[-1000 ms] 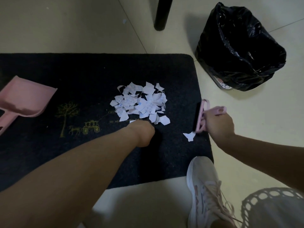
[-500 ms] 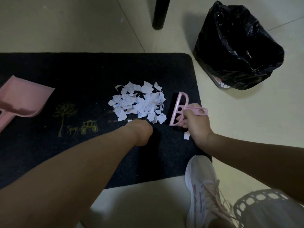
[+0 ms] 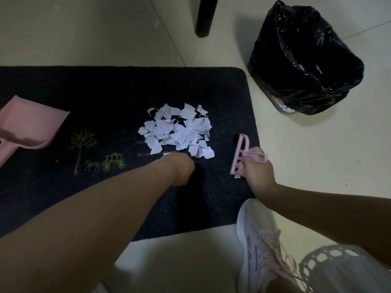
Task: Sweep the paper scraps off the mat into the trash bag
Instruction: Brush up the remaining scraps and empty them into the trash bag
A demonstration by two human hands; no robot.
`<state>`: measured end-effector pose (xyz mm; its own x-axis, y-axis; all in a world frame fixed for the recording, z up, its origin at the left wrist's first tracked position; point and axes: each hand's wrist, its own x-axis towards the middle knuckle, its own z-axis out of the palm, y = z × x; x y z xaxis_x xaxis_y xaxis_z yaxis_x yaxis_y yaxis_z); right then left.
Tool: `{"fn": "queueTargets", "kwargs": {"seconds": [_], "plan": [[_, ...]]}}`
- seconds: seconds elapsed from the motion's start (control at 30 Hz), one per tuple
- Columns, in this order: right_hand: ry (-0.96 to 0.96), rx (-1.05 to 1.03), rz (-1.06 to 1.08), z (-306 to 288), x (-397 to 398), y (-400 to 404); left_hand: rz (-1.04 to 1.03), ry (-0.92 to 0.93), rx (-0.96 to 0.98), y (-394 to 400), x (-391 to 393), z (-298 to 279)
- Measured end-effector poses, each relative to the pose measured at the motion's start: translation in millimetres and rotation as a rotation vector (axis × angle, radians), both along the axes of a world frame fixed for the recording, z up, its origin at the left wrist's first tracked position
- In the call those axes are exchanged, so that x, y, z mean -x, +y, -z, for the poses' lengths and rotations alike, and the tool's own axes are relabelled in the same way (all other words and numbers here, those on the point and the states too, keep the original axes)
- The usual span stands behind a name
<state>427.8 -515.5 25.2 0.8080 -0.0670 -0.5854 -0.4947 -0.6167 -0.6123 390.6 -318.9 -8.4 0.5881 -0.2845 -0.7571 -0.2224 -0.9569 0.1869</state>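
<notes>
1. The paper scraps (image 3: 177,132) sit heaped in one pile in the middle of the mat (image 3: 118,98), squared white bits bunched close together.
2. One loose scrap (image 3: 237,176) lies apart from the pile, on its right, tucked just under the brush (image 3: 240,153).
3. The right hand (image 3: 258,172) grips the pink brush by its handle, bristles down on the mat near its right edge, beside the pile.
4. The left hand (image 3: 179,168) is planted on the mat at the pile's near edge; I cannot tell how its fingers lie.
5. The dustpan (image 3: 29,125) waits untouched, well left of the pile.
6. The trash bag (image 3: 304,60) stands open on the floor (image 3: 317,166), beyond the mat's far right corner.
7. This looks like the gathering step: the stray goes in next, which calls for a short stroke leftward, then fetching the dustpan.
</notes>
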Motion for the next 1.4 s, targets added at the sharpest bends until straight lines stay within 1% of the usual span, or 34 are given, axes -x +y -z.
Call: {"fn": "queueTargets", "kwargs": {"seconds": [0.07, 0.13, 0.2, 0.27, 0.33, 0.43, 0.5, 0.57, 0.63, 0.67, 0.8, 0.9, 0.97, 1.03, 1.1, 1.17, 1.23, 1.33, 1.4], "plan": [[-0.014, -0.111, 0.023, -2.2, -5.2, 14.6, 0.002, 0.003, -0.004, -0.4, -1.7, -1.3], [-0.039, -0.176, 0.002, -6.0, -13.2, 23.6, 0.005, -0.003, -0.003, -0.2, -2.9, -1.8], [-0.080, -0.186, -0.006, -11.5, -21.3, 24.1, 0.011, -0.003, -0.005, 0.3, -3.0, -1.6], [-0.108, -0.179, 0.048, -17.3, -27.5, 15.8, 0.014, -0.007, -0.011, 0.1, -2.1, -1.3], [-0.114, -0.142, 0.095, -20.9, -30.4, 0.1, 0.015, -0.019, -0.011, 0.5, -0.5, -0.3], [-0.078, 0.024, 0.061, -21.9, -28.2, -26.0, 0.031, -0.026, -0.009, 2.3, 1.6, 2.2], [-0.024, 0.098, 0.075, -20.0, -22.4, -35.6, 0.029, -0.019, -0.006, 3.5, 2.9, 2.8], [0.018, 0.116, 0.148, -15.8, -14.7, -38.9, 0.017, -0.016, -0.001, 2.8, 2.6, 1.8], [0.053, 0.111, 0.176, -8.8, -5.6, -35.9, 0.010, -0.011, -0.003, 1.3, 1.4, -0.5], [0.070, 0.075, 0.171, -6.6, -0.5, -30.8, 0.010, -0.008, -0.008, 0.7, 0.2, -1.6], [0.077, -0.186, 0.194, -9.7, 11.0, 6.4, 0.021, -0.002, -0.024, -0.7, -3.1, -3.3], [0.016, -0.275, 0.211, -17.9, 0.5, 20.1, 0.030, -0.003, -0.031, -1.0, -2.7, -2.5], [-0.035, -0.233, 0.222, -23.5, -10.1, 14.0, 0.032, -0.008, -0.030, -1.2, -2.4, -2.0], [-0.057, -0.130, 0.228, -22.5, -12.9, -1.9, 0.031, -0.014, -0.028, -0.9, -2.1, -2.8], [-0.038, -0.001, 0.203, -18.1, -3.3, -16.9, 0.036, -0.019, -0.028, -0.2, -1.5, -3.3], [0.013, 0.049, 0.157, -11.8, 10.5, -20.9, 0.038, -0.017, -0.026, 0.5, -0.5, -2.5], [0.024, -0.003, 0.141, -5.1, 16.7, -9.0, 0.042, -0.013, -0.031, 0.6, -0.1, -0.5], [0.019, -0.156, 0.205, 4.4, 10.1, 24.1, 0.045, -0.020, -0.035, -0.1, -0.4, 3.2], [0.012, -0.197, 0.181, 6.4, 6.2, 46.5, 0.036, -0.023, -0.029, 0.0, -0.3, 3.6]]}}
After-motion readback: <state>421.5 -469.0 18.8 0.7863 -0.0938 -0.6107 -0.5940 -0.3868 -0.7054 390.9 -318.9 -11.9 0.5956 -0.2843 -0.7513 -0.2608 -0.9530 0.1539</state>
